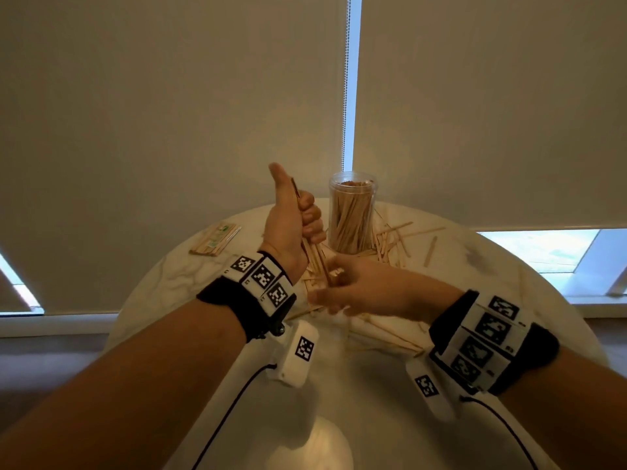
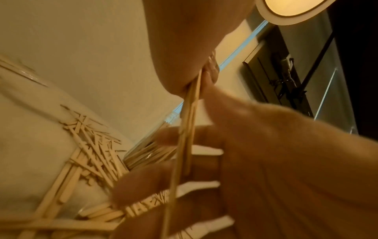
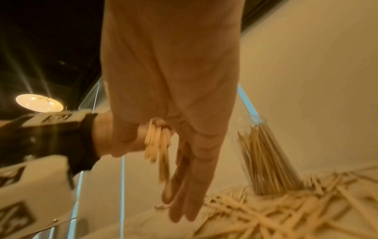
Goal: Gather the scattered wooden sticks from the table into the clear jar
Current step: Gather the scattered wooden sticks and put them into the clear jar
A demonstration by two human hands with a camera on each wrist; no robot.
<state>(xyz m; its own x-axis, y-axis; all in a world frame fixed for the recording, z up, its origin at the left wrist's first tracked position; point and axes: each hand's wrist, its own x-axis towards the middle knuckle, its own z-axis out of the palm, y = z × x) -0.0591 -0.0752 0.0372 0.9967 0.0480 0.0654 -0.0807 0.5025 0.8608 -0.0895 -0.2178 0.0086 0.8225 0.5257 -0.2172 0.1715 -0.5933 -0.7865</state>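
I am gripping a bundle of sticks [image 1: 314, 256] upright in my left hand [image 1: 291, 228], fingers curled round it, thumb raised; my right hand [image 1: 353, 286] is meeting the bundle's lower end, but whether its fingers are pinching the sticks or only steadying them I cannot tell, since the views are blurred. To do this step well, I am squaring the ends so the bundle is staying tight and parallel, then judging that it should be going in vertically, ends first. The jar [image 1: 352, 215] is standing open just beyond my left hand on the table [image 1: 492, 266], already well filled; the packed sticks inside may be resisting a thick bundle, so a slim one is fitting better. Loose sticks [image 1: 390, 245] are lying round the jar's base and under my hands; 1 wrapped pack [image 1: 215, 239] is sitting apart at the left. A careless push could be tipping the jar.
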